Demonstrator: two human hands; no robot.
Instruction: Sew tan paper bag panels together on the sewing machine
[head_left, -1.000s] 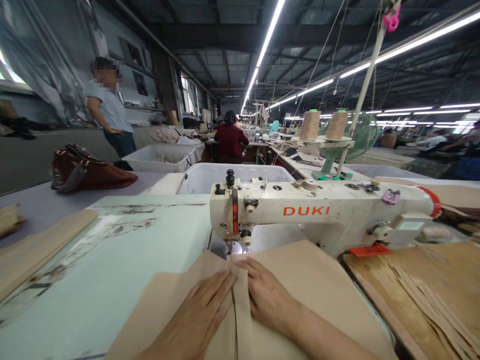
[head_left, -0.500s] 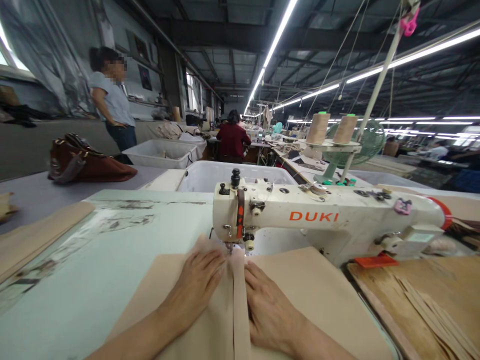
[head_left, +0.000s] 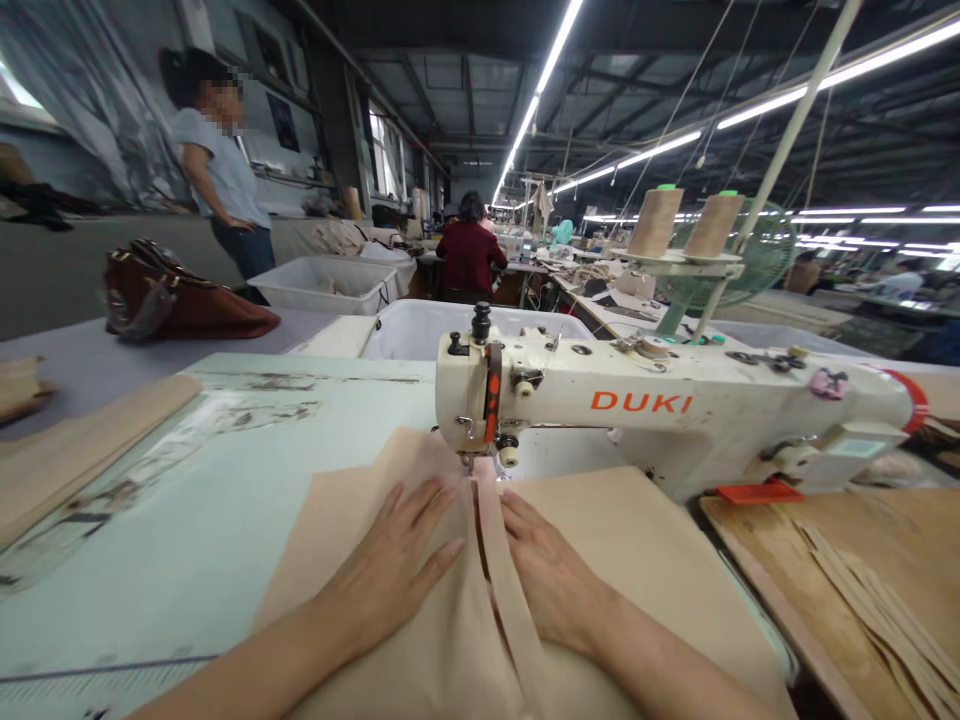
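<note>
Just ahead of the right hand, a white sewing machine bars the way, stretching rightward. Left of the left hand, a pale green tabletop leaves flat passage, up to some tan material.

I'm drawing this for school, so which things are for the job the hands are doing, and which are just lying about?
For the job:
Left hand and right hand
Tan sheet under them
Strip between them
Machine
Thread cones, probably

Seemingly just about:
Bag, far from the hands
Fan
Loose strips, untouched, though maybe spares
</note>
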